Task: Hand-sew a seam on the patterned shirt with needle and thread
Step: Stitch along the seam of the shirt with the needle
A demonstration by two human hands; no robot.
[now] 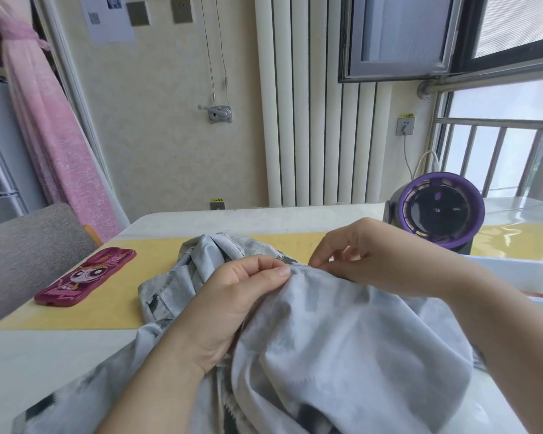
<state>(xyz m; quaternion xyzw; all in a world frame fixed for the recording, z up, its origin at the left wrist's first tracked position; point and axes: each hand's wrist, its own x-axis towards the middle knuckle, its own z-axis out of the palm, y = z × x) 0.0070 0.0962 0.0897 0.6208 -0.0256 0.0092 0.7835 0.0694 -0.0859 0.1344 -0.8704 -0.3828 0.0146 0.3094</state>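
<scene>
Though in left hand, shirt part-hidden.

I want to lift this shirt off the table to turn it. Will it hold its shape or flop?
Probably floppy: the patterned shirt drapes in soft folds on the table. It looks thin and light, bunching where the left hand pinches it. Its smooth surface may let it slide.

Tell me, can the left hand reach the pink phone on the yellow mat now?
Probably yes. The phone lies on the yellow mat to the left of the left hand, and nothing stands between them. But the hand grips the shirt and must release it first.
</scene>
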